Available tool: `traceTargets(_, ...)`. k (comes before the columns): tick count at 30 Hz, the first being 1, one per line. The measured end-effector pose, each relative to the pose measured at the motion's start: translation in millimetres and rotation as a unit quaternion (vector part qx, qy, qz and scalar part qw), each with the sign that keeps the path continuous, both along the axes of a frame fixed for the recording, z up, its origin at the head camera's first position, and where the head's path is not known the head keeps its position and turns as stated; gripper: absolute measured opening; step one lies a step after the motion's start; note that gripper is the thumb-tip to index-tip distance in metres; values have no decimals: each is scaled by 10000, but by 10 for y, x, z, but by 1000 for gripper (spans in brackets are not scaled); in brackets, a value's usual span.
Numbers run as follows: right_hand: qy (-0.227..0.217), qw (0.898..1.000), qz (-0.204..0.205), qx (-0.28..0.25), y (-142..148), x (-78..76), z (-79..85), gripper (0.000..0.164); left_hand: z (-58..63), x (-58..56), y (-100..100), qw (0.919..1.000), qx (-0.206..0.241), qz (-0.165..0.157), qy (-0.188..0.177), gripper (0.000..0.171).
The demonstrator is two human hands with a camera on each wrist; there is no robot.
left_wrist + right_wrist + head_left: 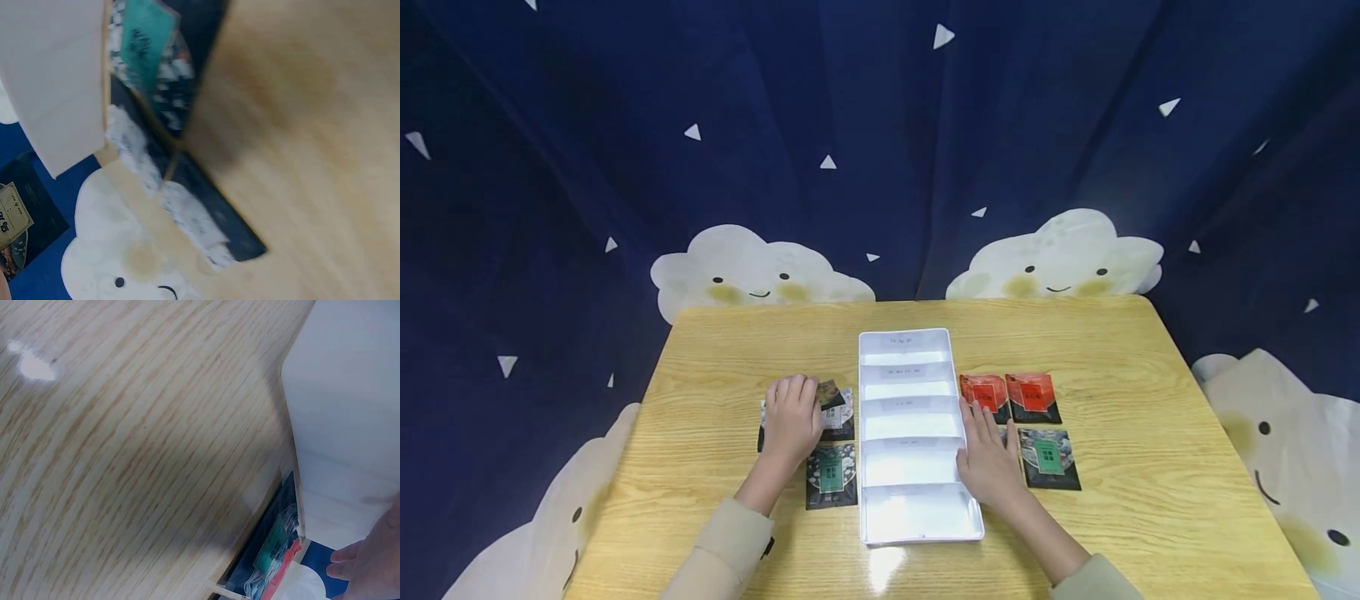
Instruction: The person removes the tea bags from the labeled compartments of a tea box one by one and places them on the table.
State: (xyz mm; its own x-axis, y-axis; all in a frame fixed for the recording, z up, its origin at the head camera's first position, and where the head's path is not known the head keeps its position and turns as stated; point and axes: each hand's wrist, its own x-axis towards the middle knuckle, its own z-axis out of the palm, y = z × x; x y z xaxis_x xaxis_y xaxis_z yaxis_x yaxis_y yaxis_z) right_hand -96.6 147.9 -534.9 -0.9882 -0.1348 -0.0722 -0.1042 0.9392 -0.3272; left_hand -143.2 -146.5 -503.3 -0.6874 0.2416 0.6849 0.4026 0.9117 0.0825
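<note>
My left hand (792,419) pinches a dark sachet with a beige label (15,212), lifted above the packets on the left. Below it lie two black-and-white sachets (846,427), one mostly covered by the hand. Nearer the front is a black sachet with a green label (831,477). A white divided box (921,513) stands in the middle. Against its right wall rests my right hand (990,465), fingers extended, partly over a packet. Beyond its fingertips are a red sachet (982,392) and another red sachet (1032,395); a green-labelled sachet (1049,460) lies to its right.
Several compartments run front to back in the box, with small printed labels on their walls. The wooden table (1157,500) ends at the back against a dark blue curtain (880,108) with white triangles and cloud figures.
</note>
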Motion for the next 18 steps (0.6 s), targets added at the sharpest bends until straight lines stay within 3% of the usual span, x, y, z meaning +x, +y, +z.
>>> traceTargets(10, -50, 9999, -57, 73, -15, -4, -6, 71, -256, 308, -378, 9996, 202, 121, -157, 21)
traceTargets(18, -11, 10000, -19, 36, -12, -5, 5, 70, -532, 506, -618, 9968, -333, 29, -731, 19)
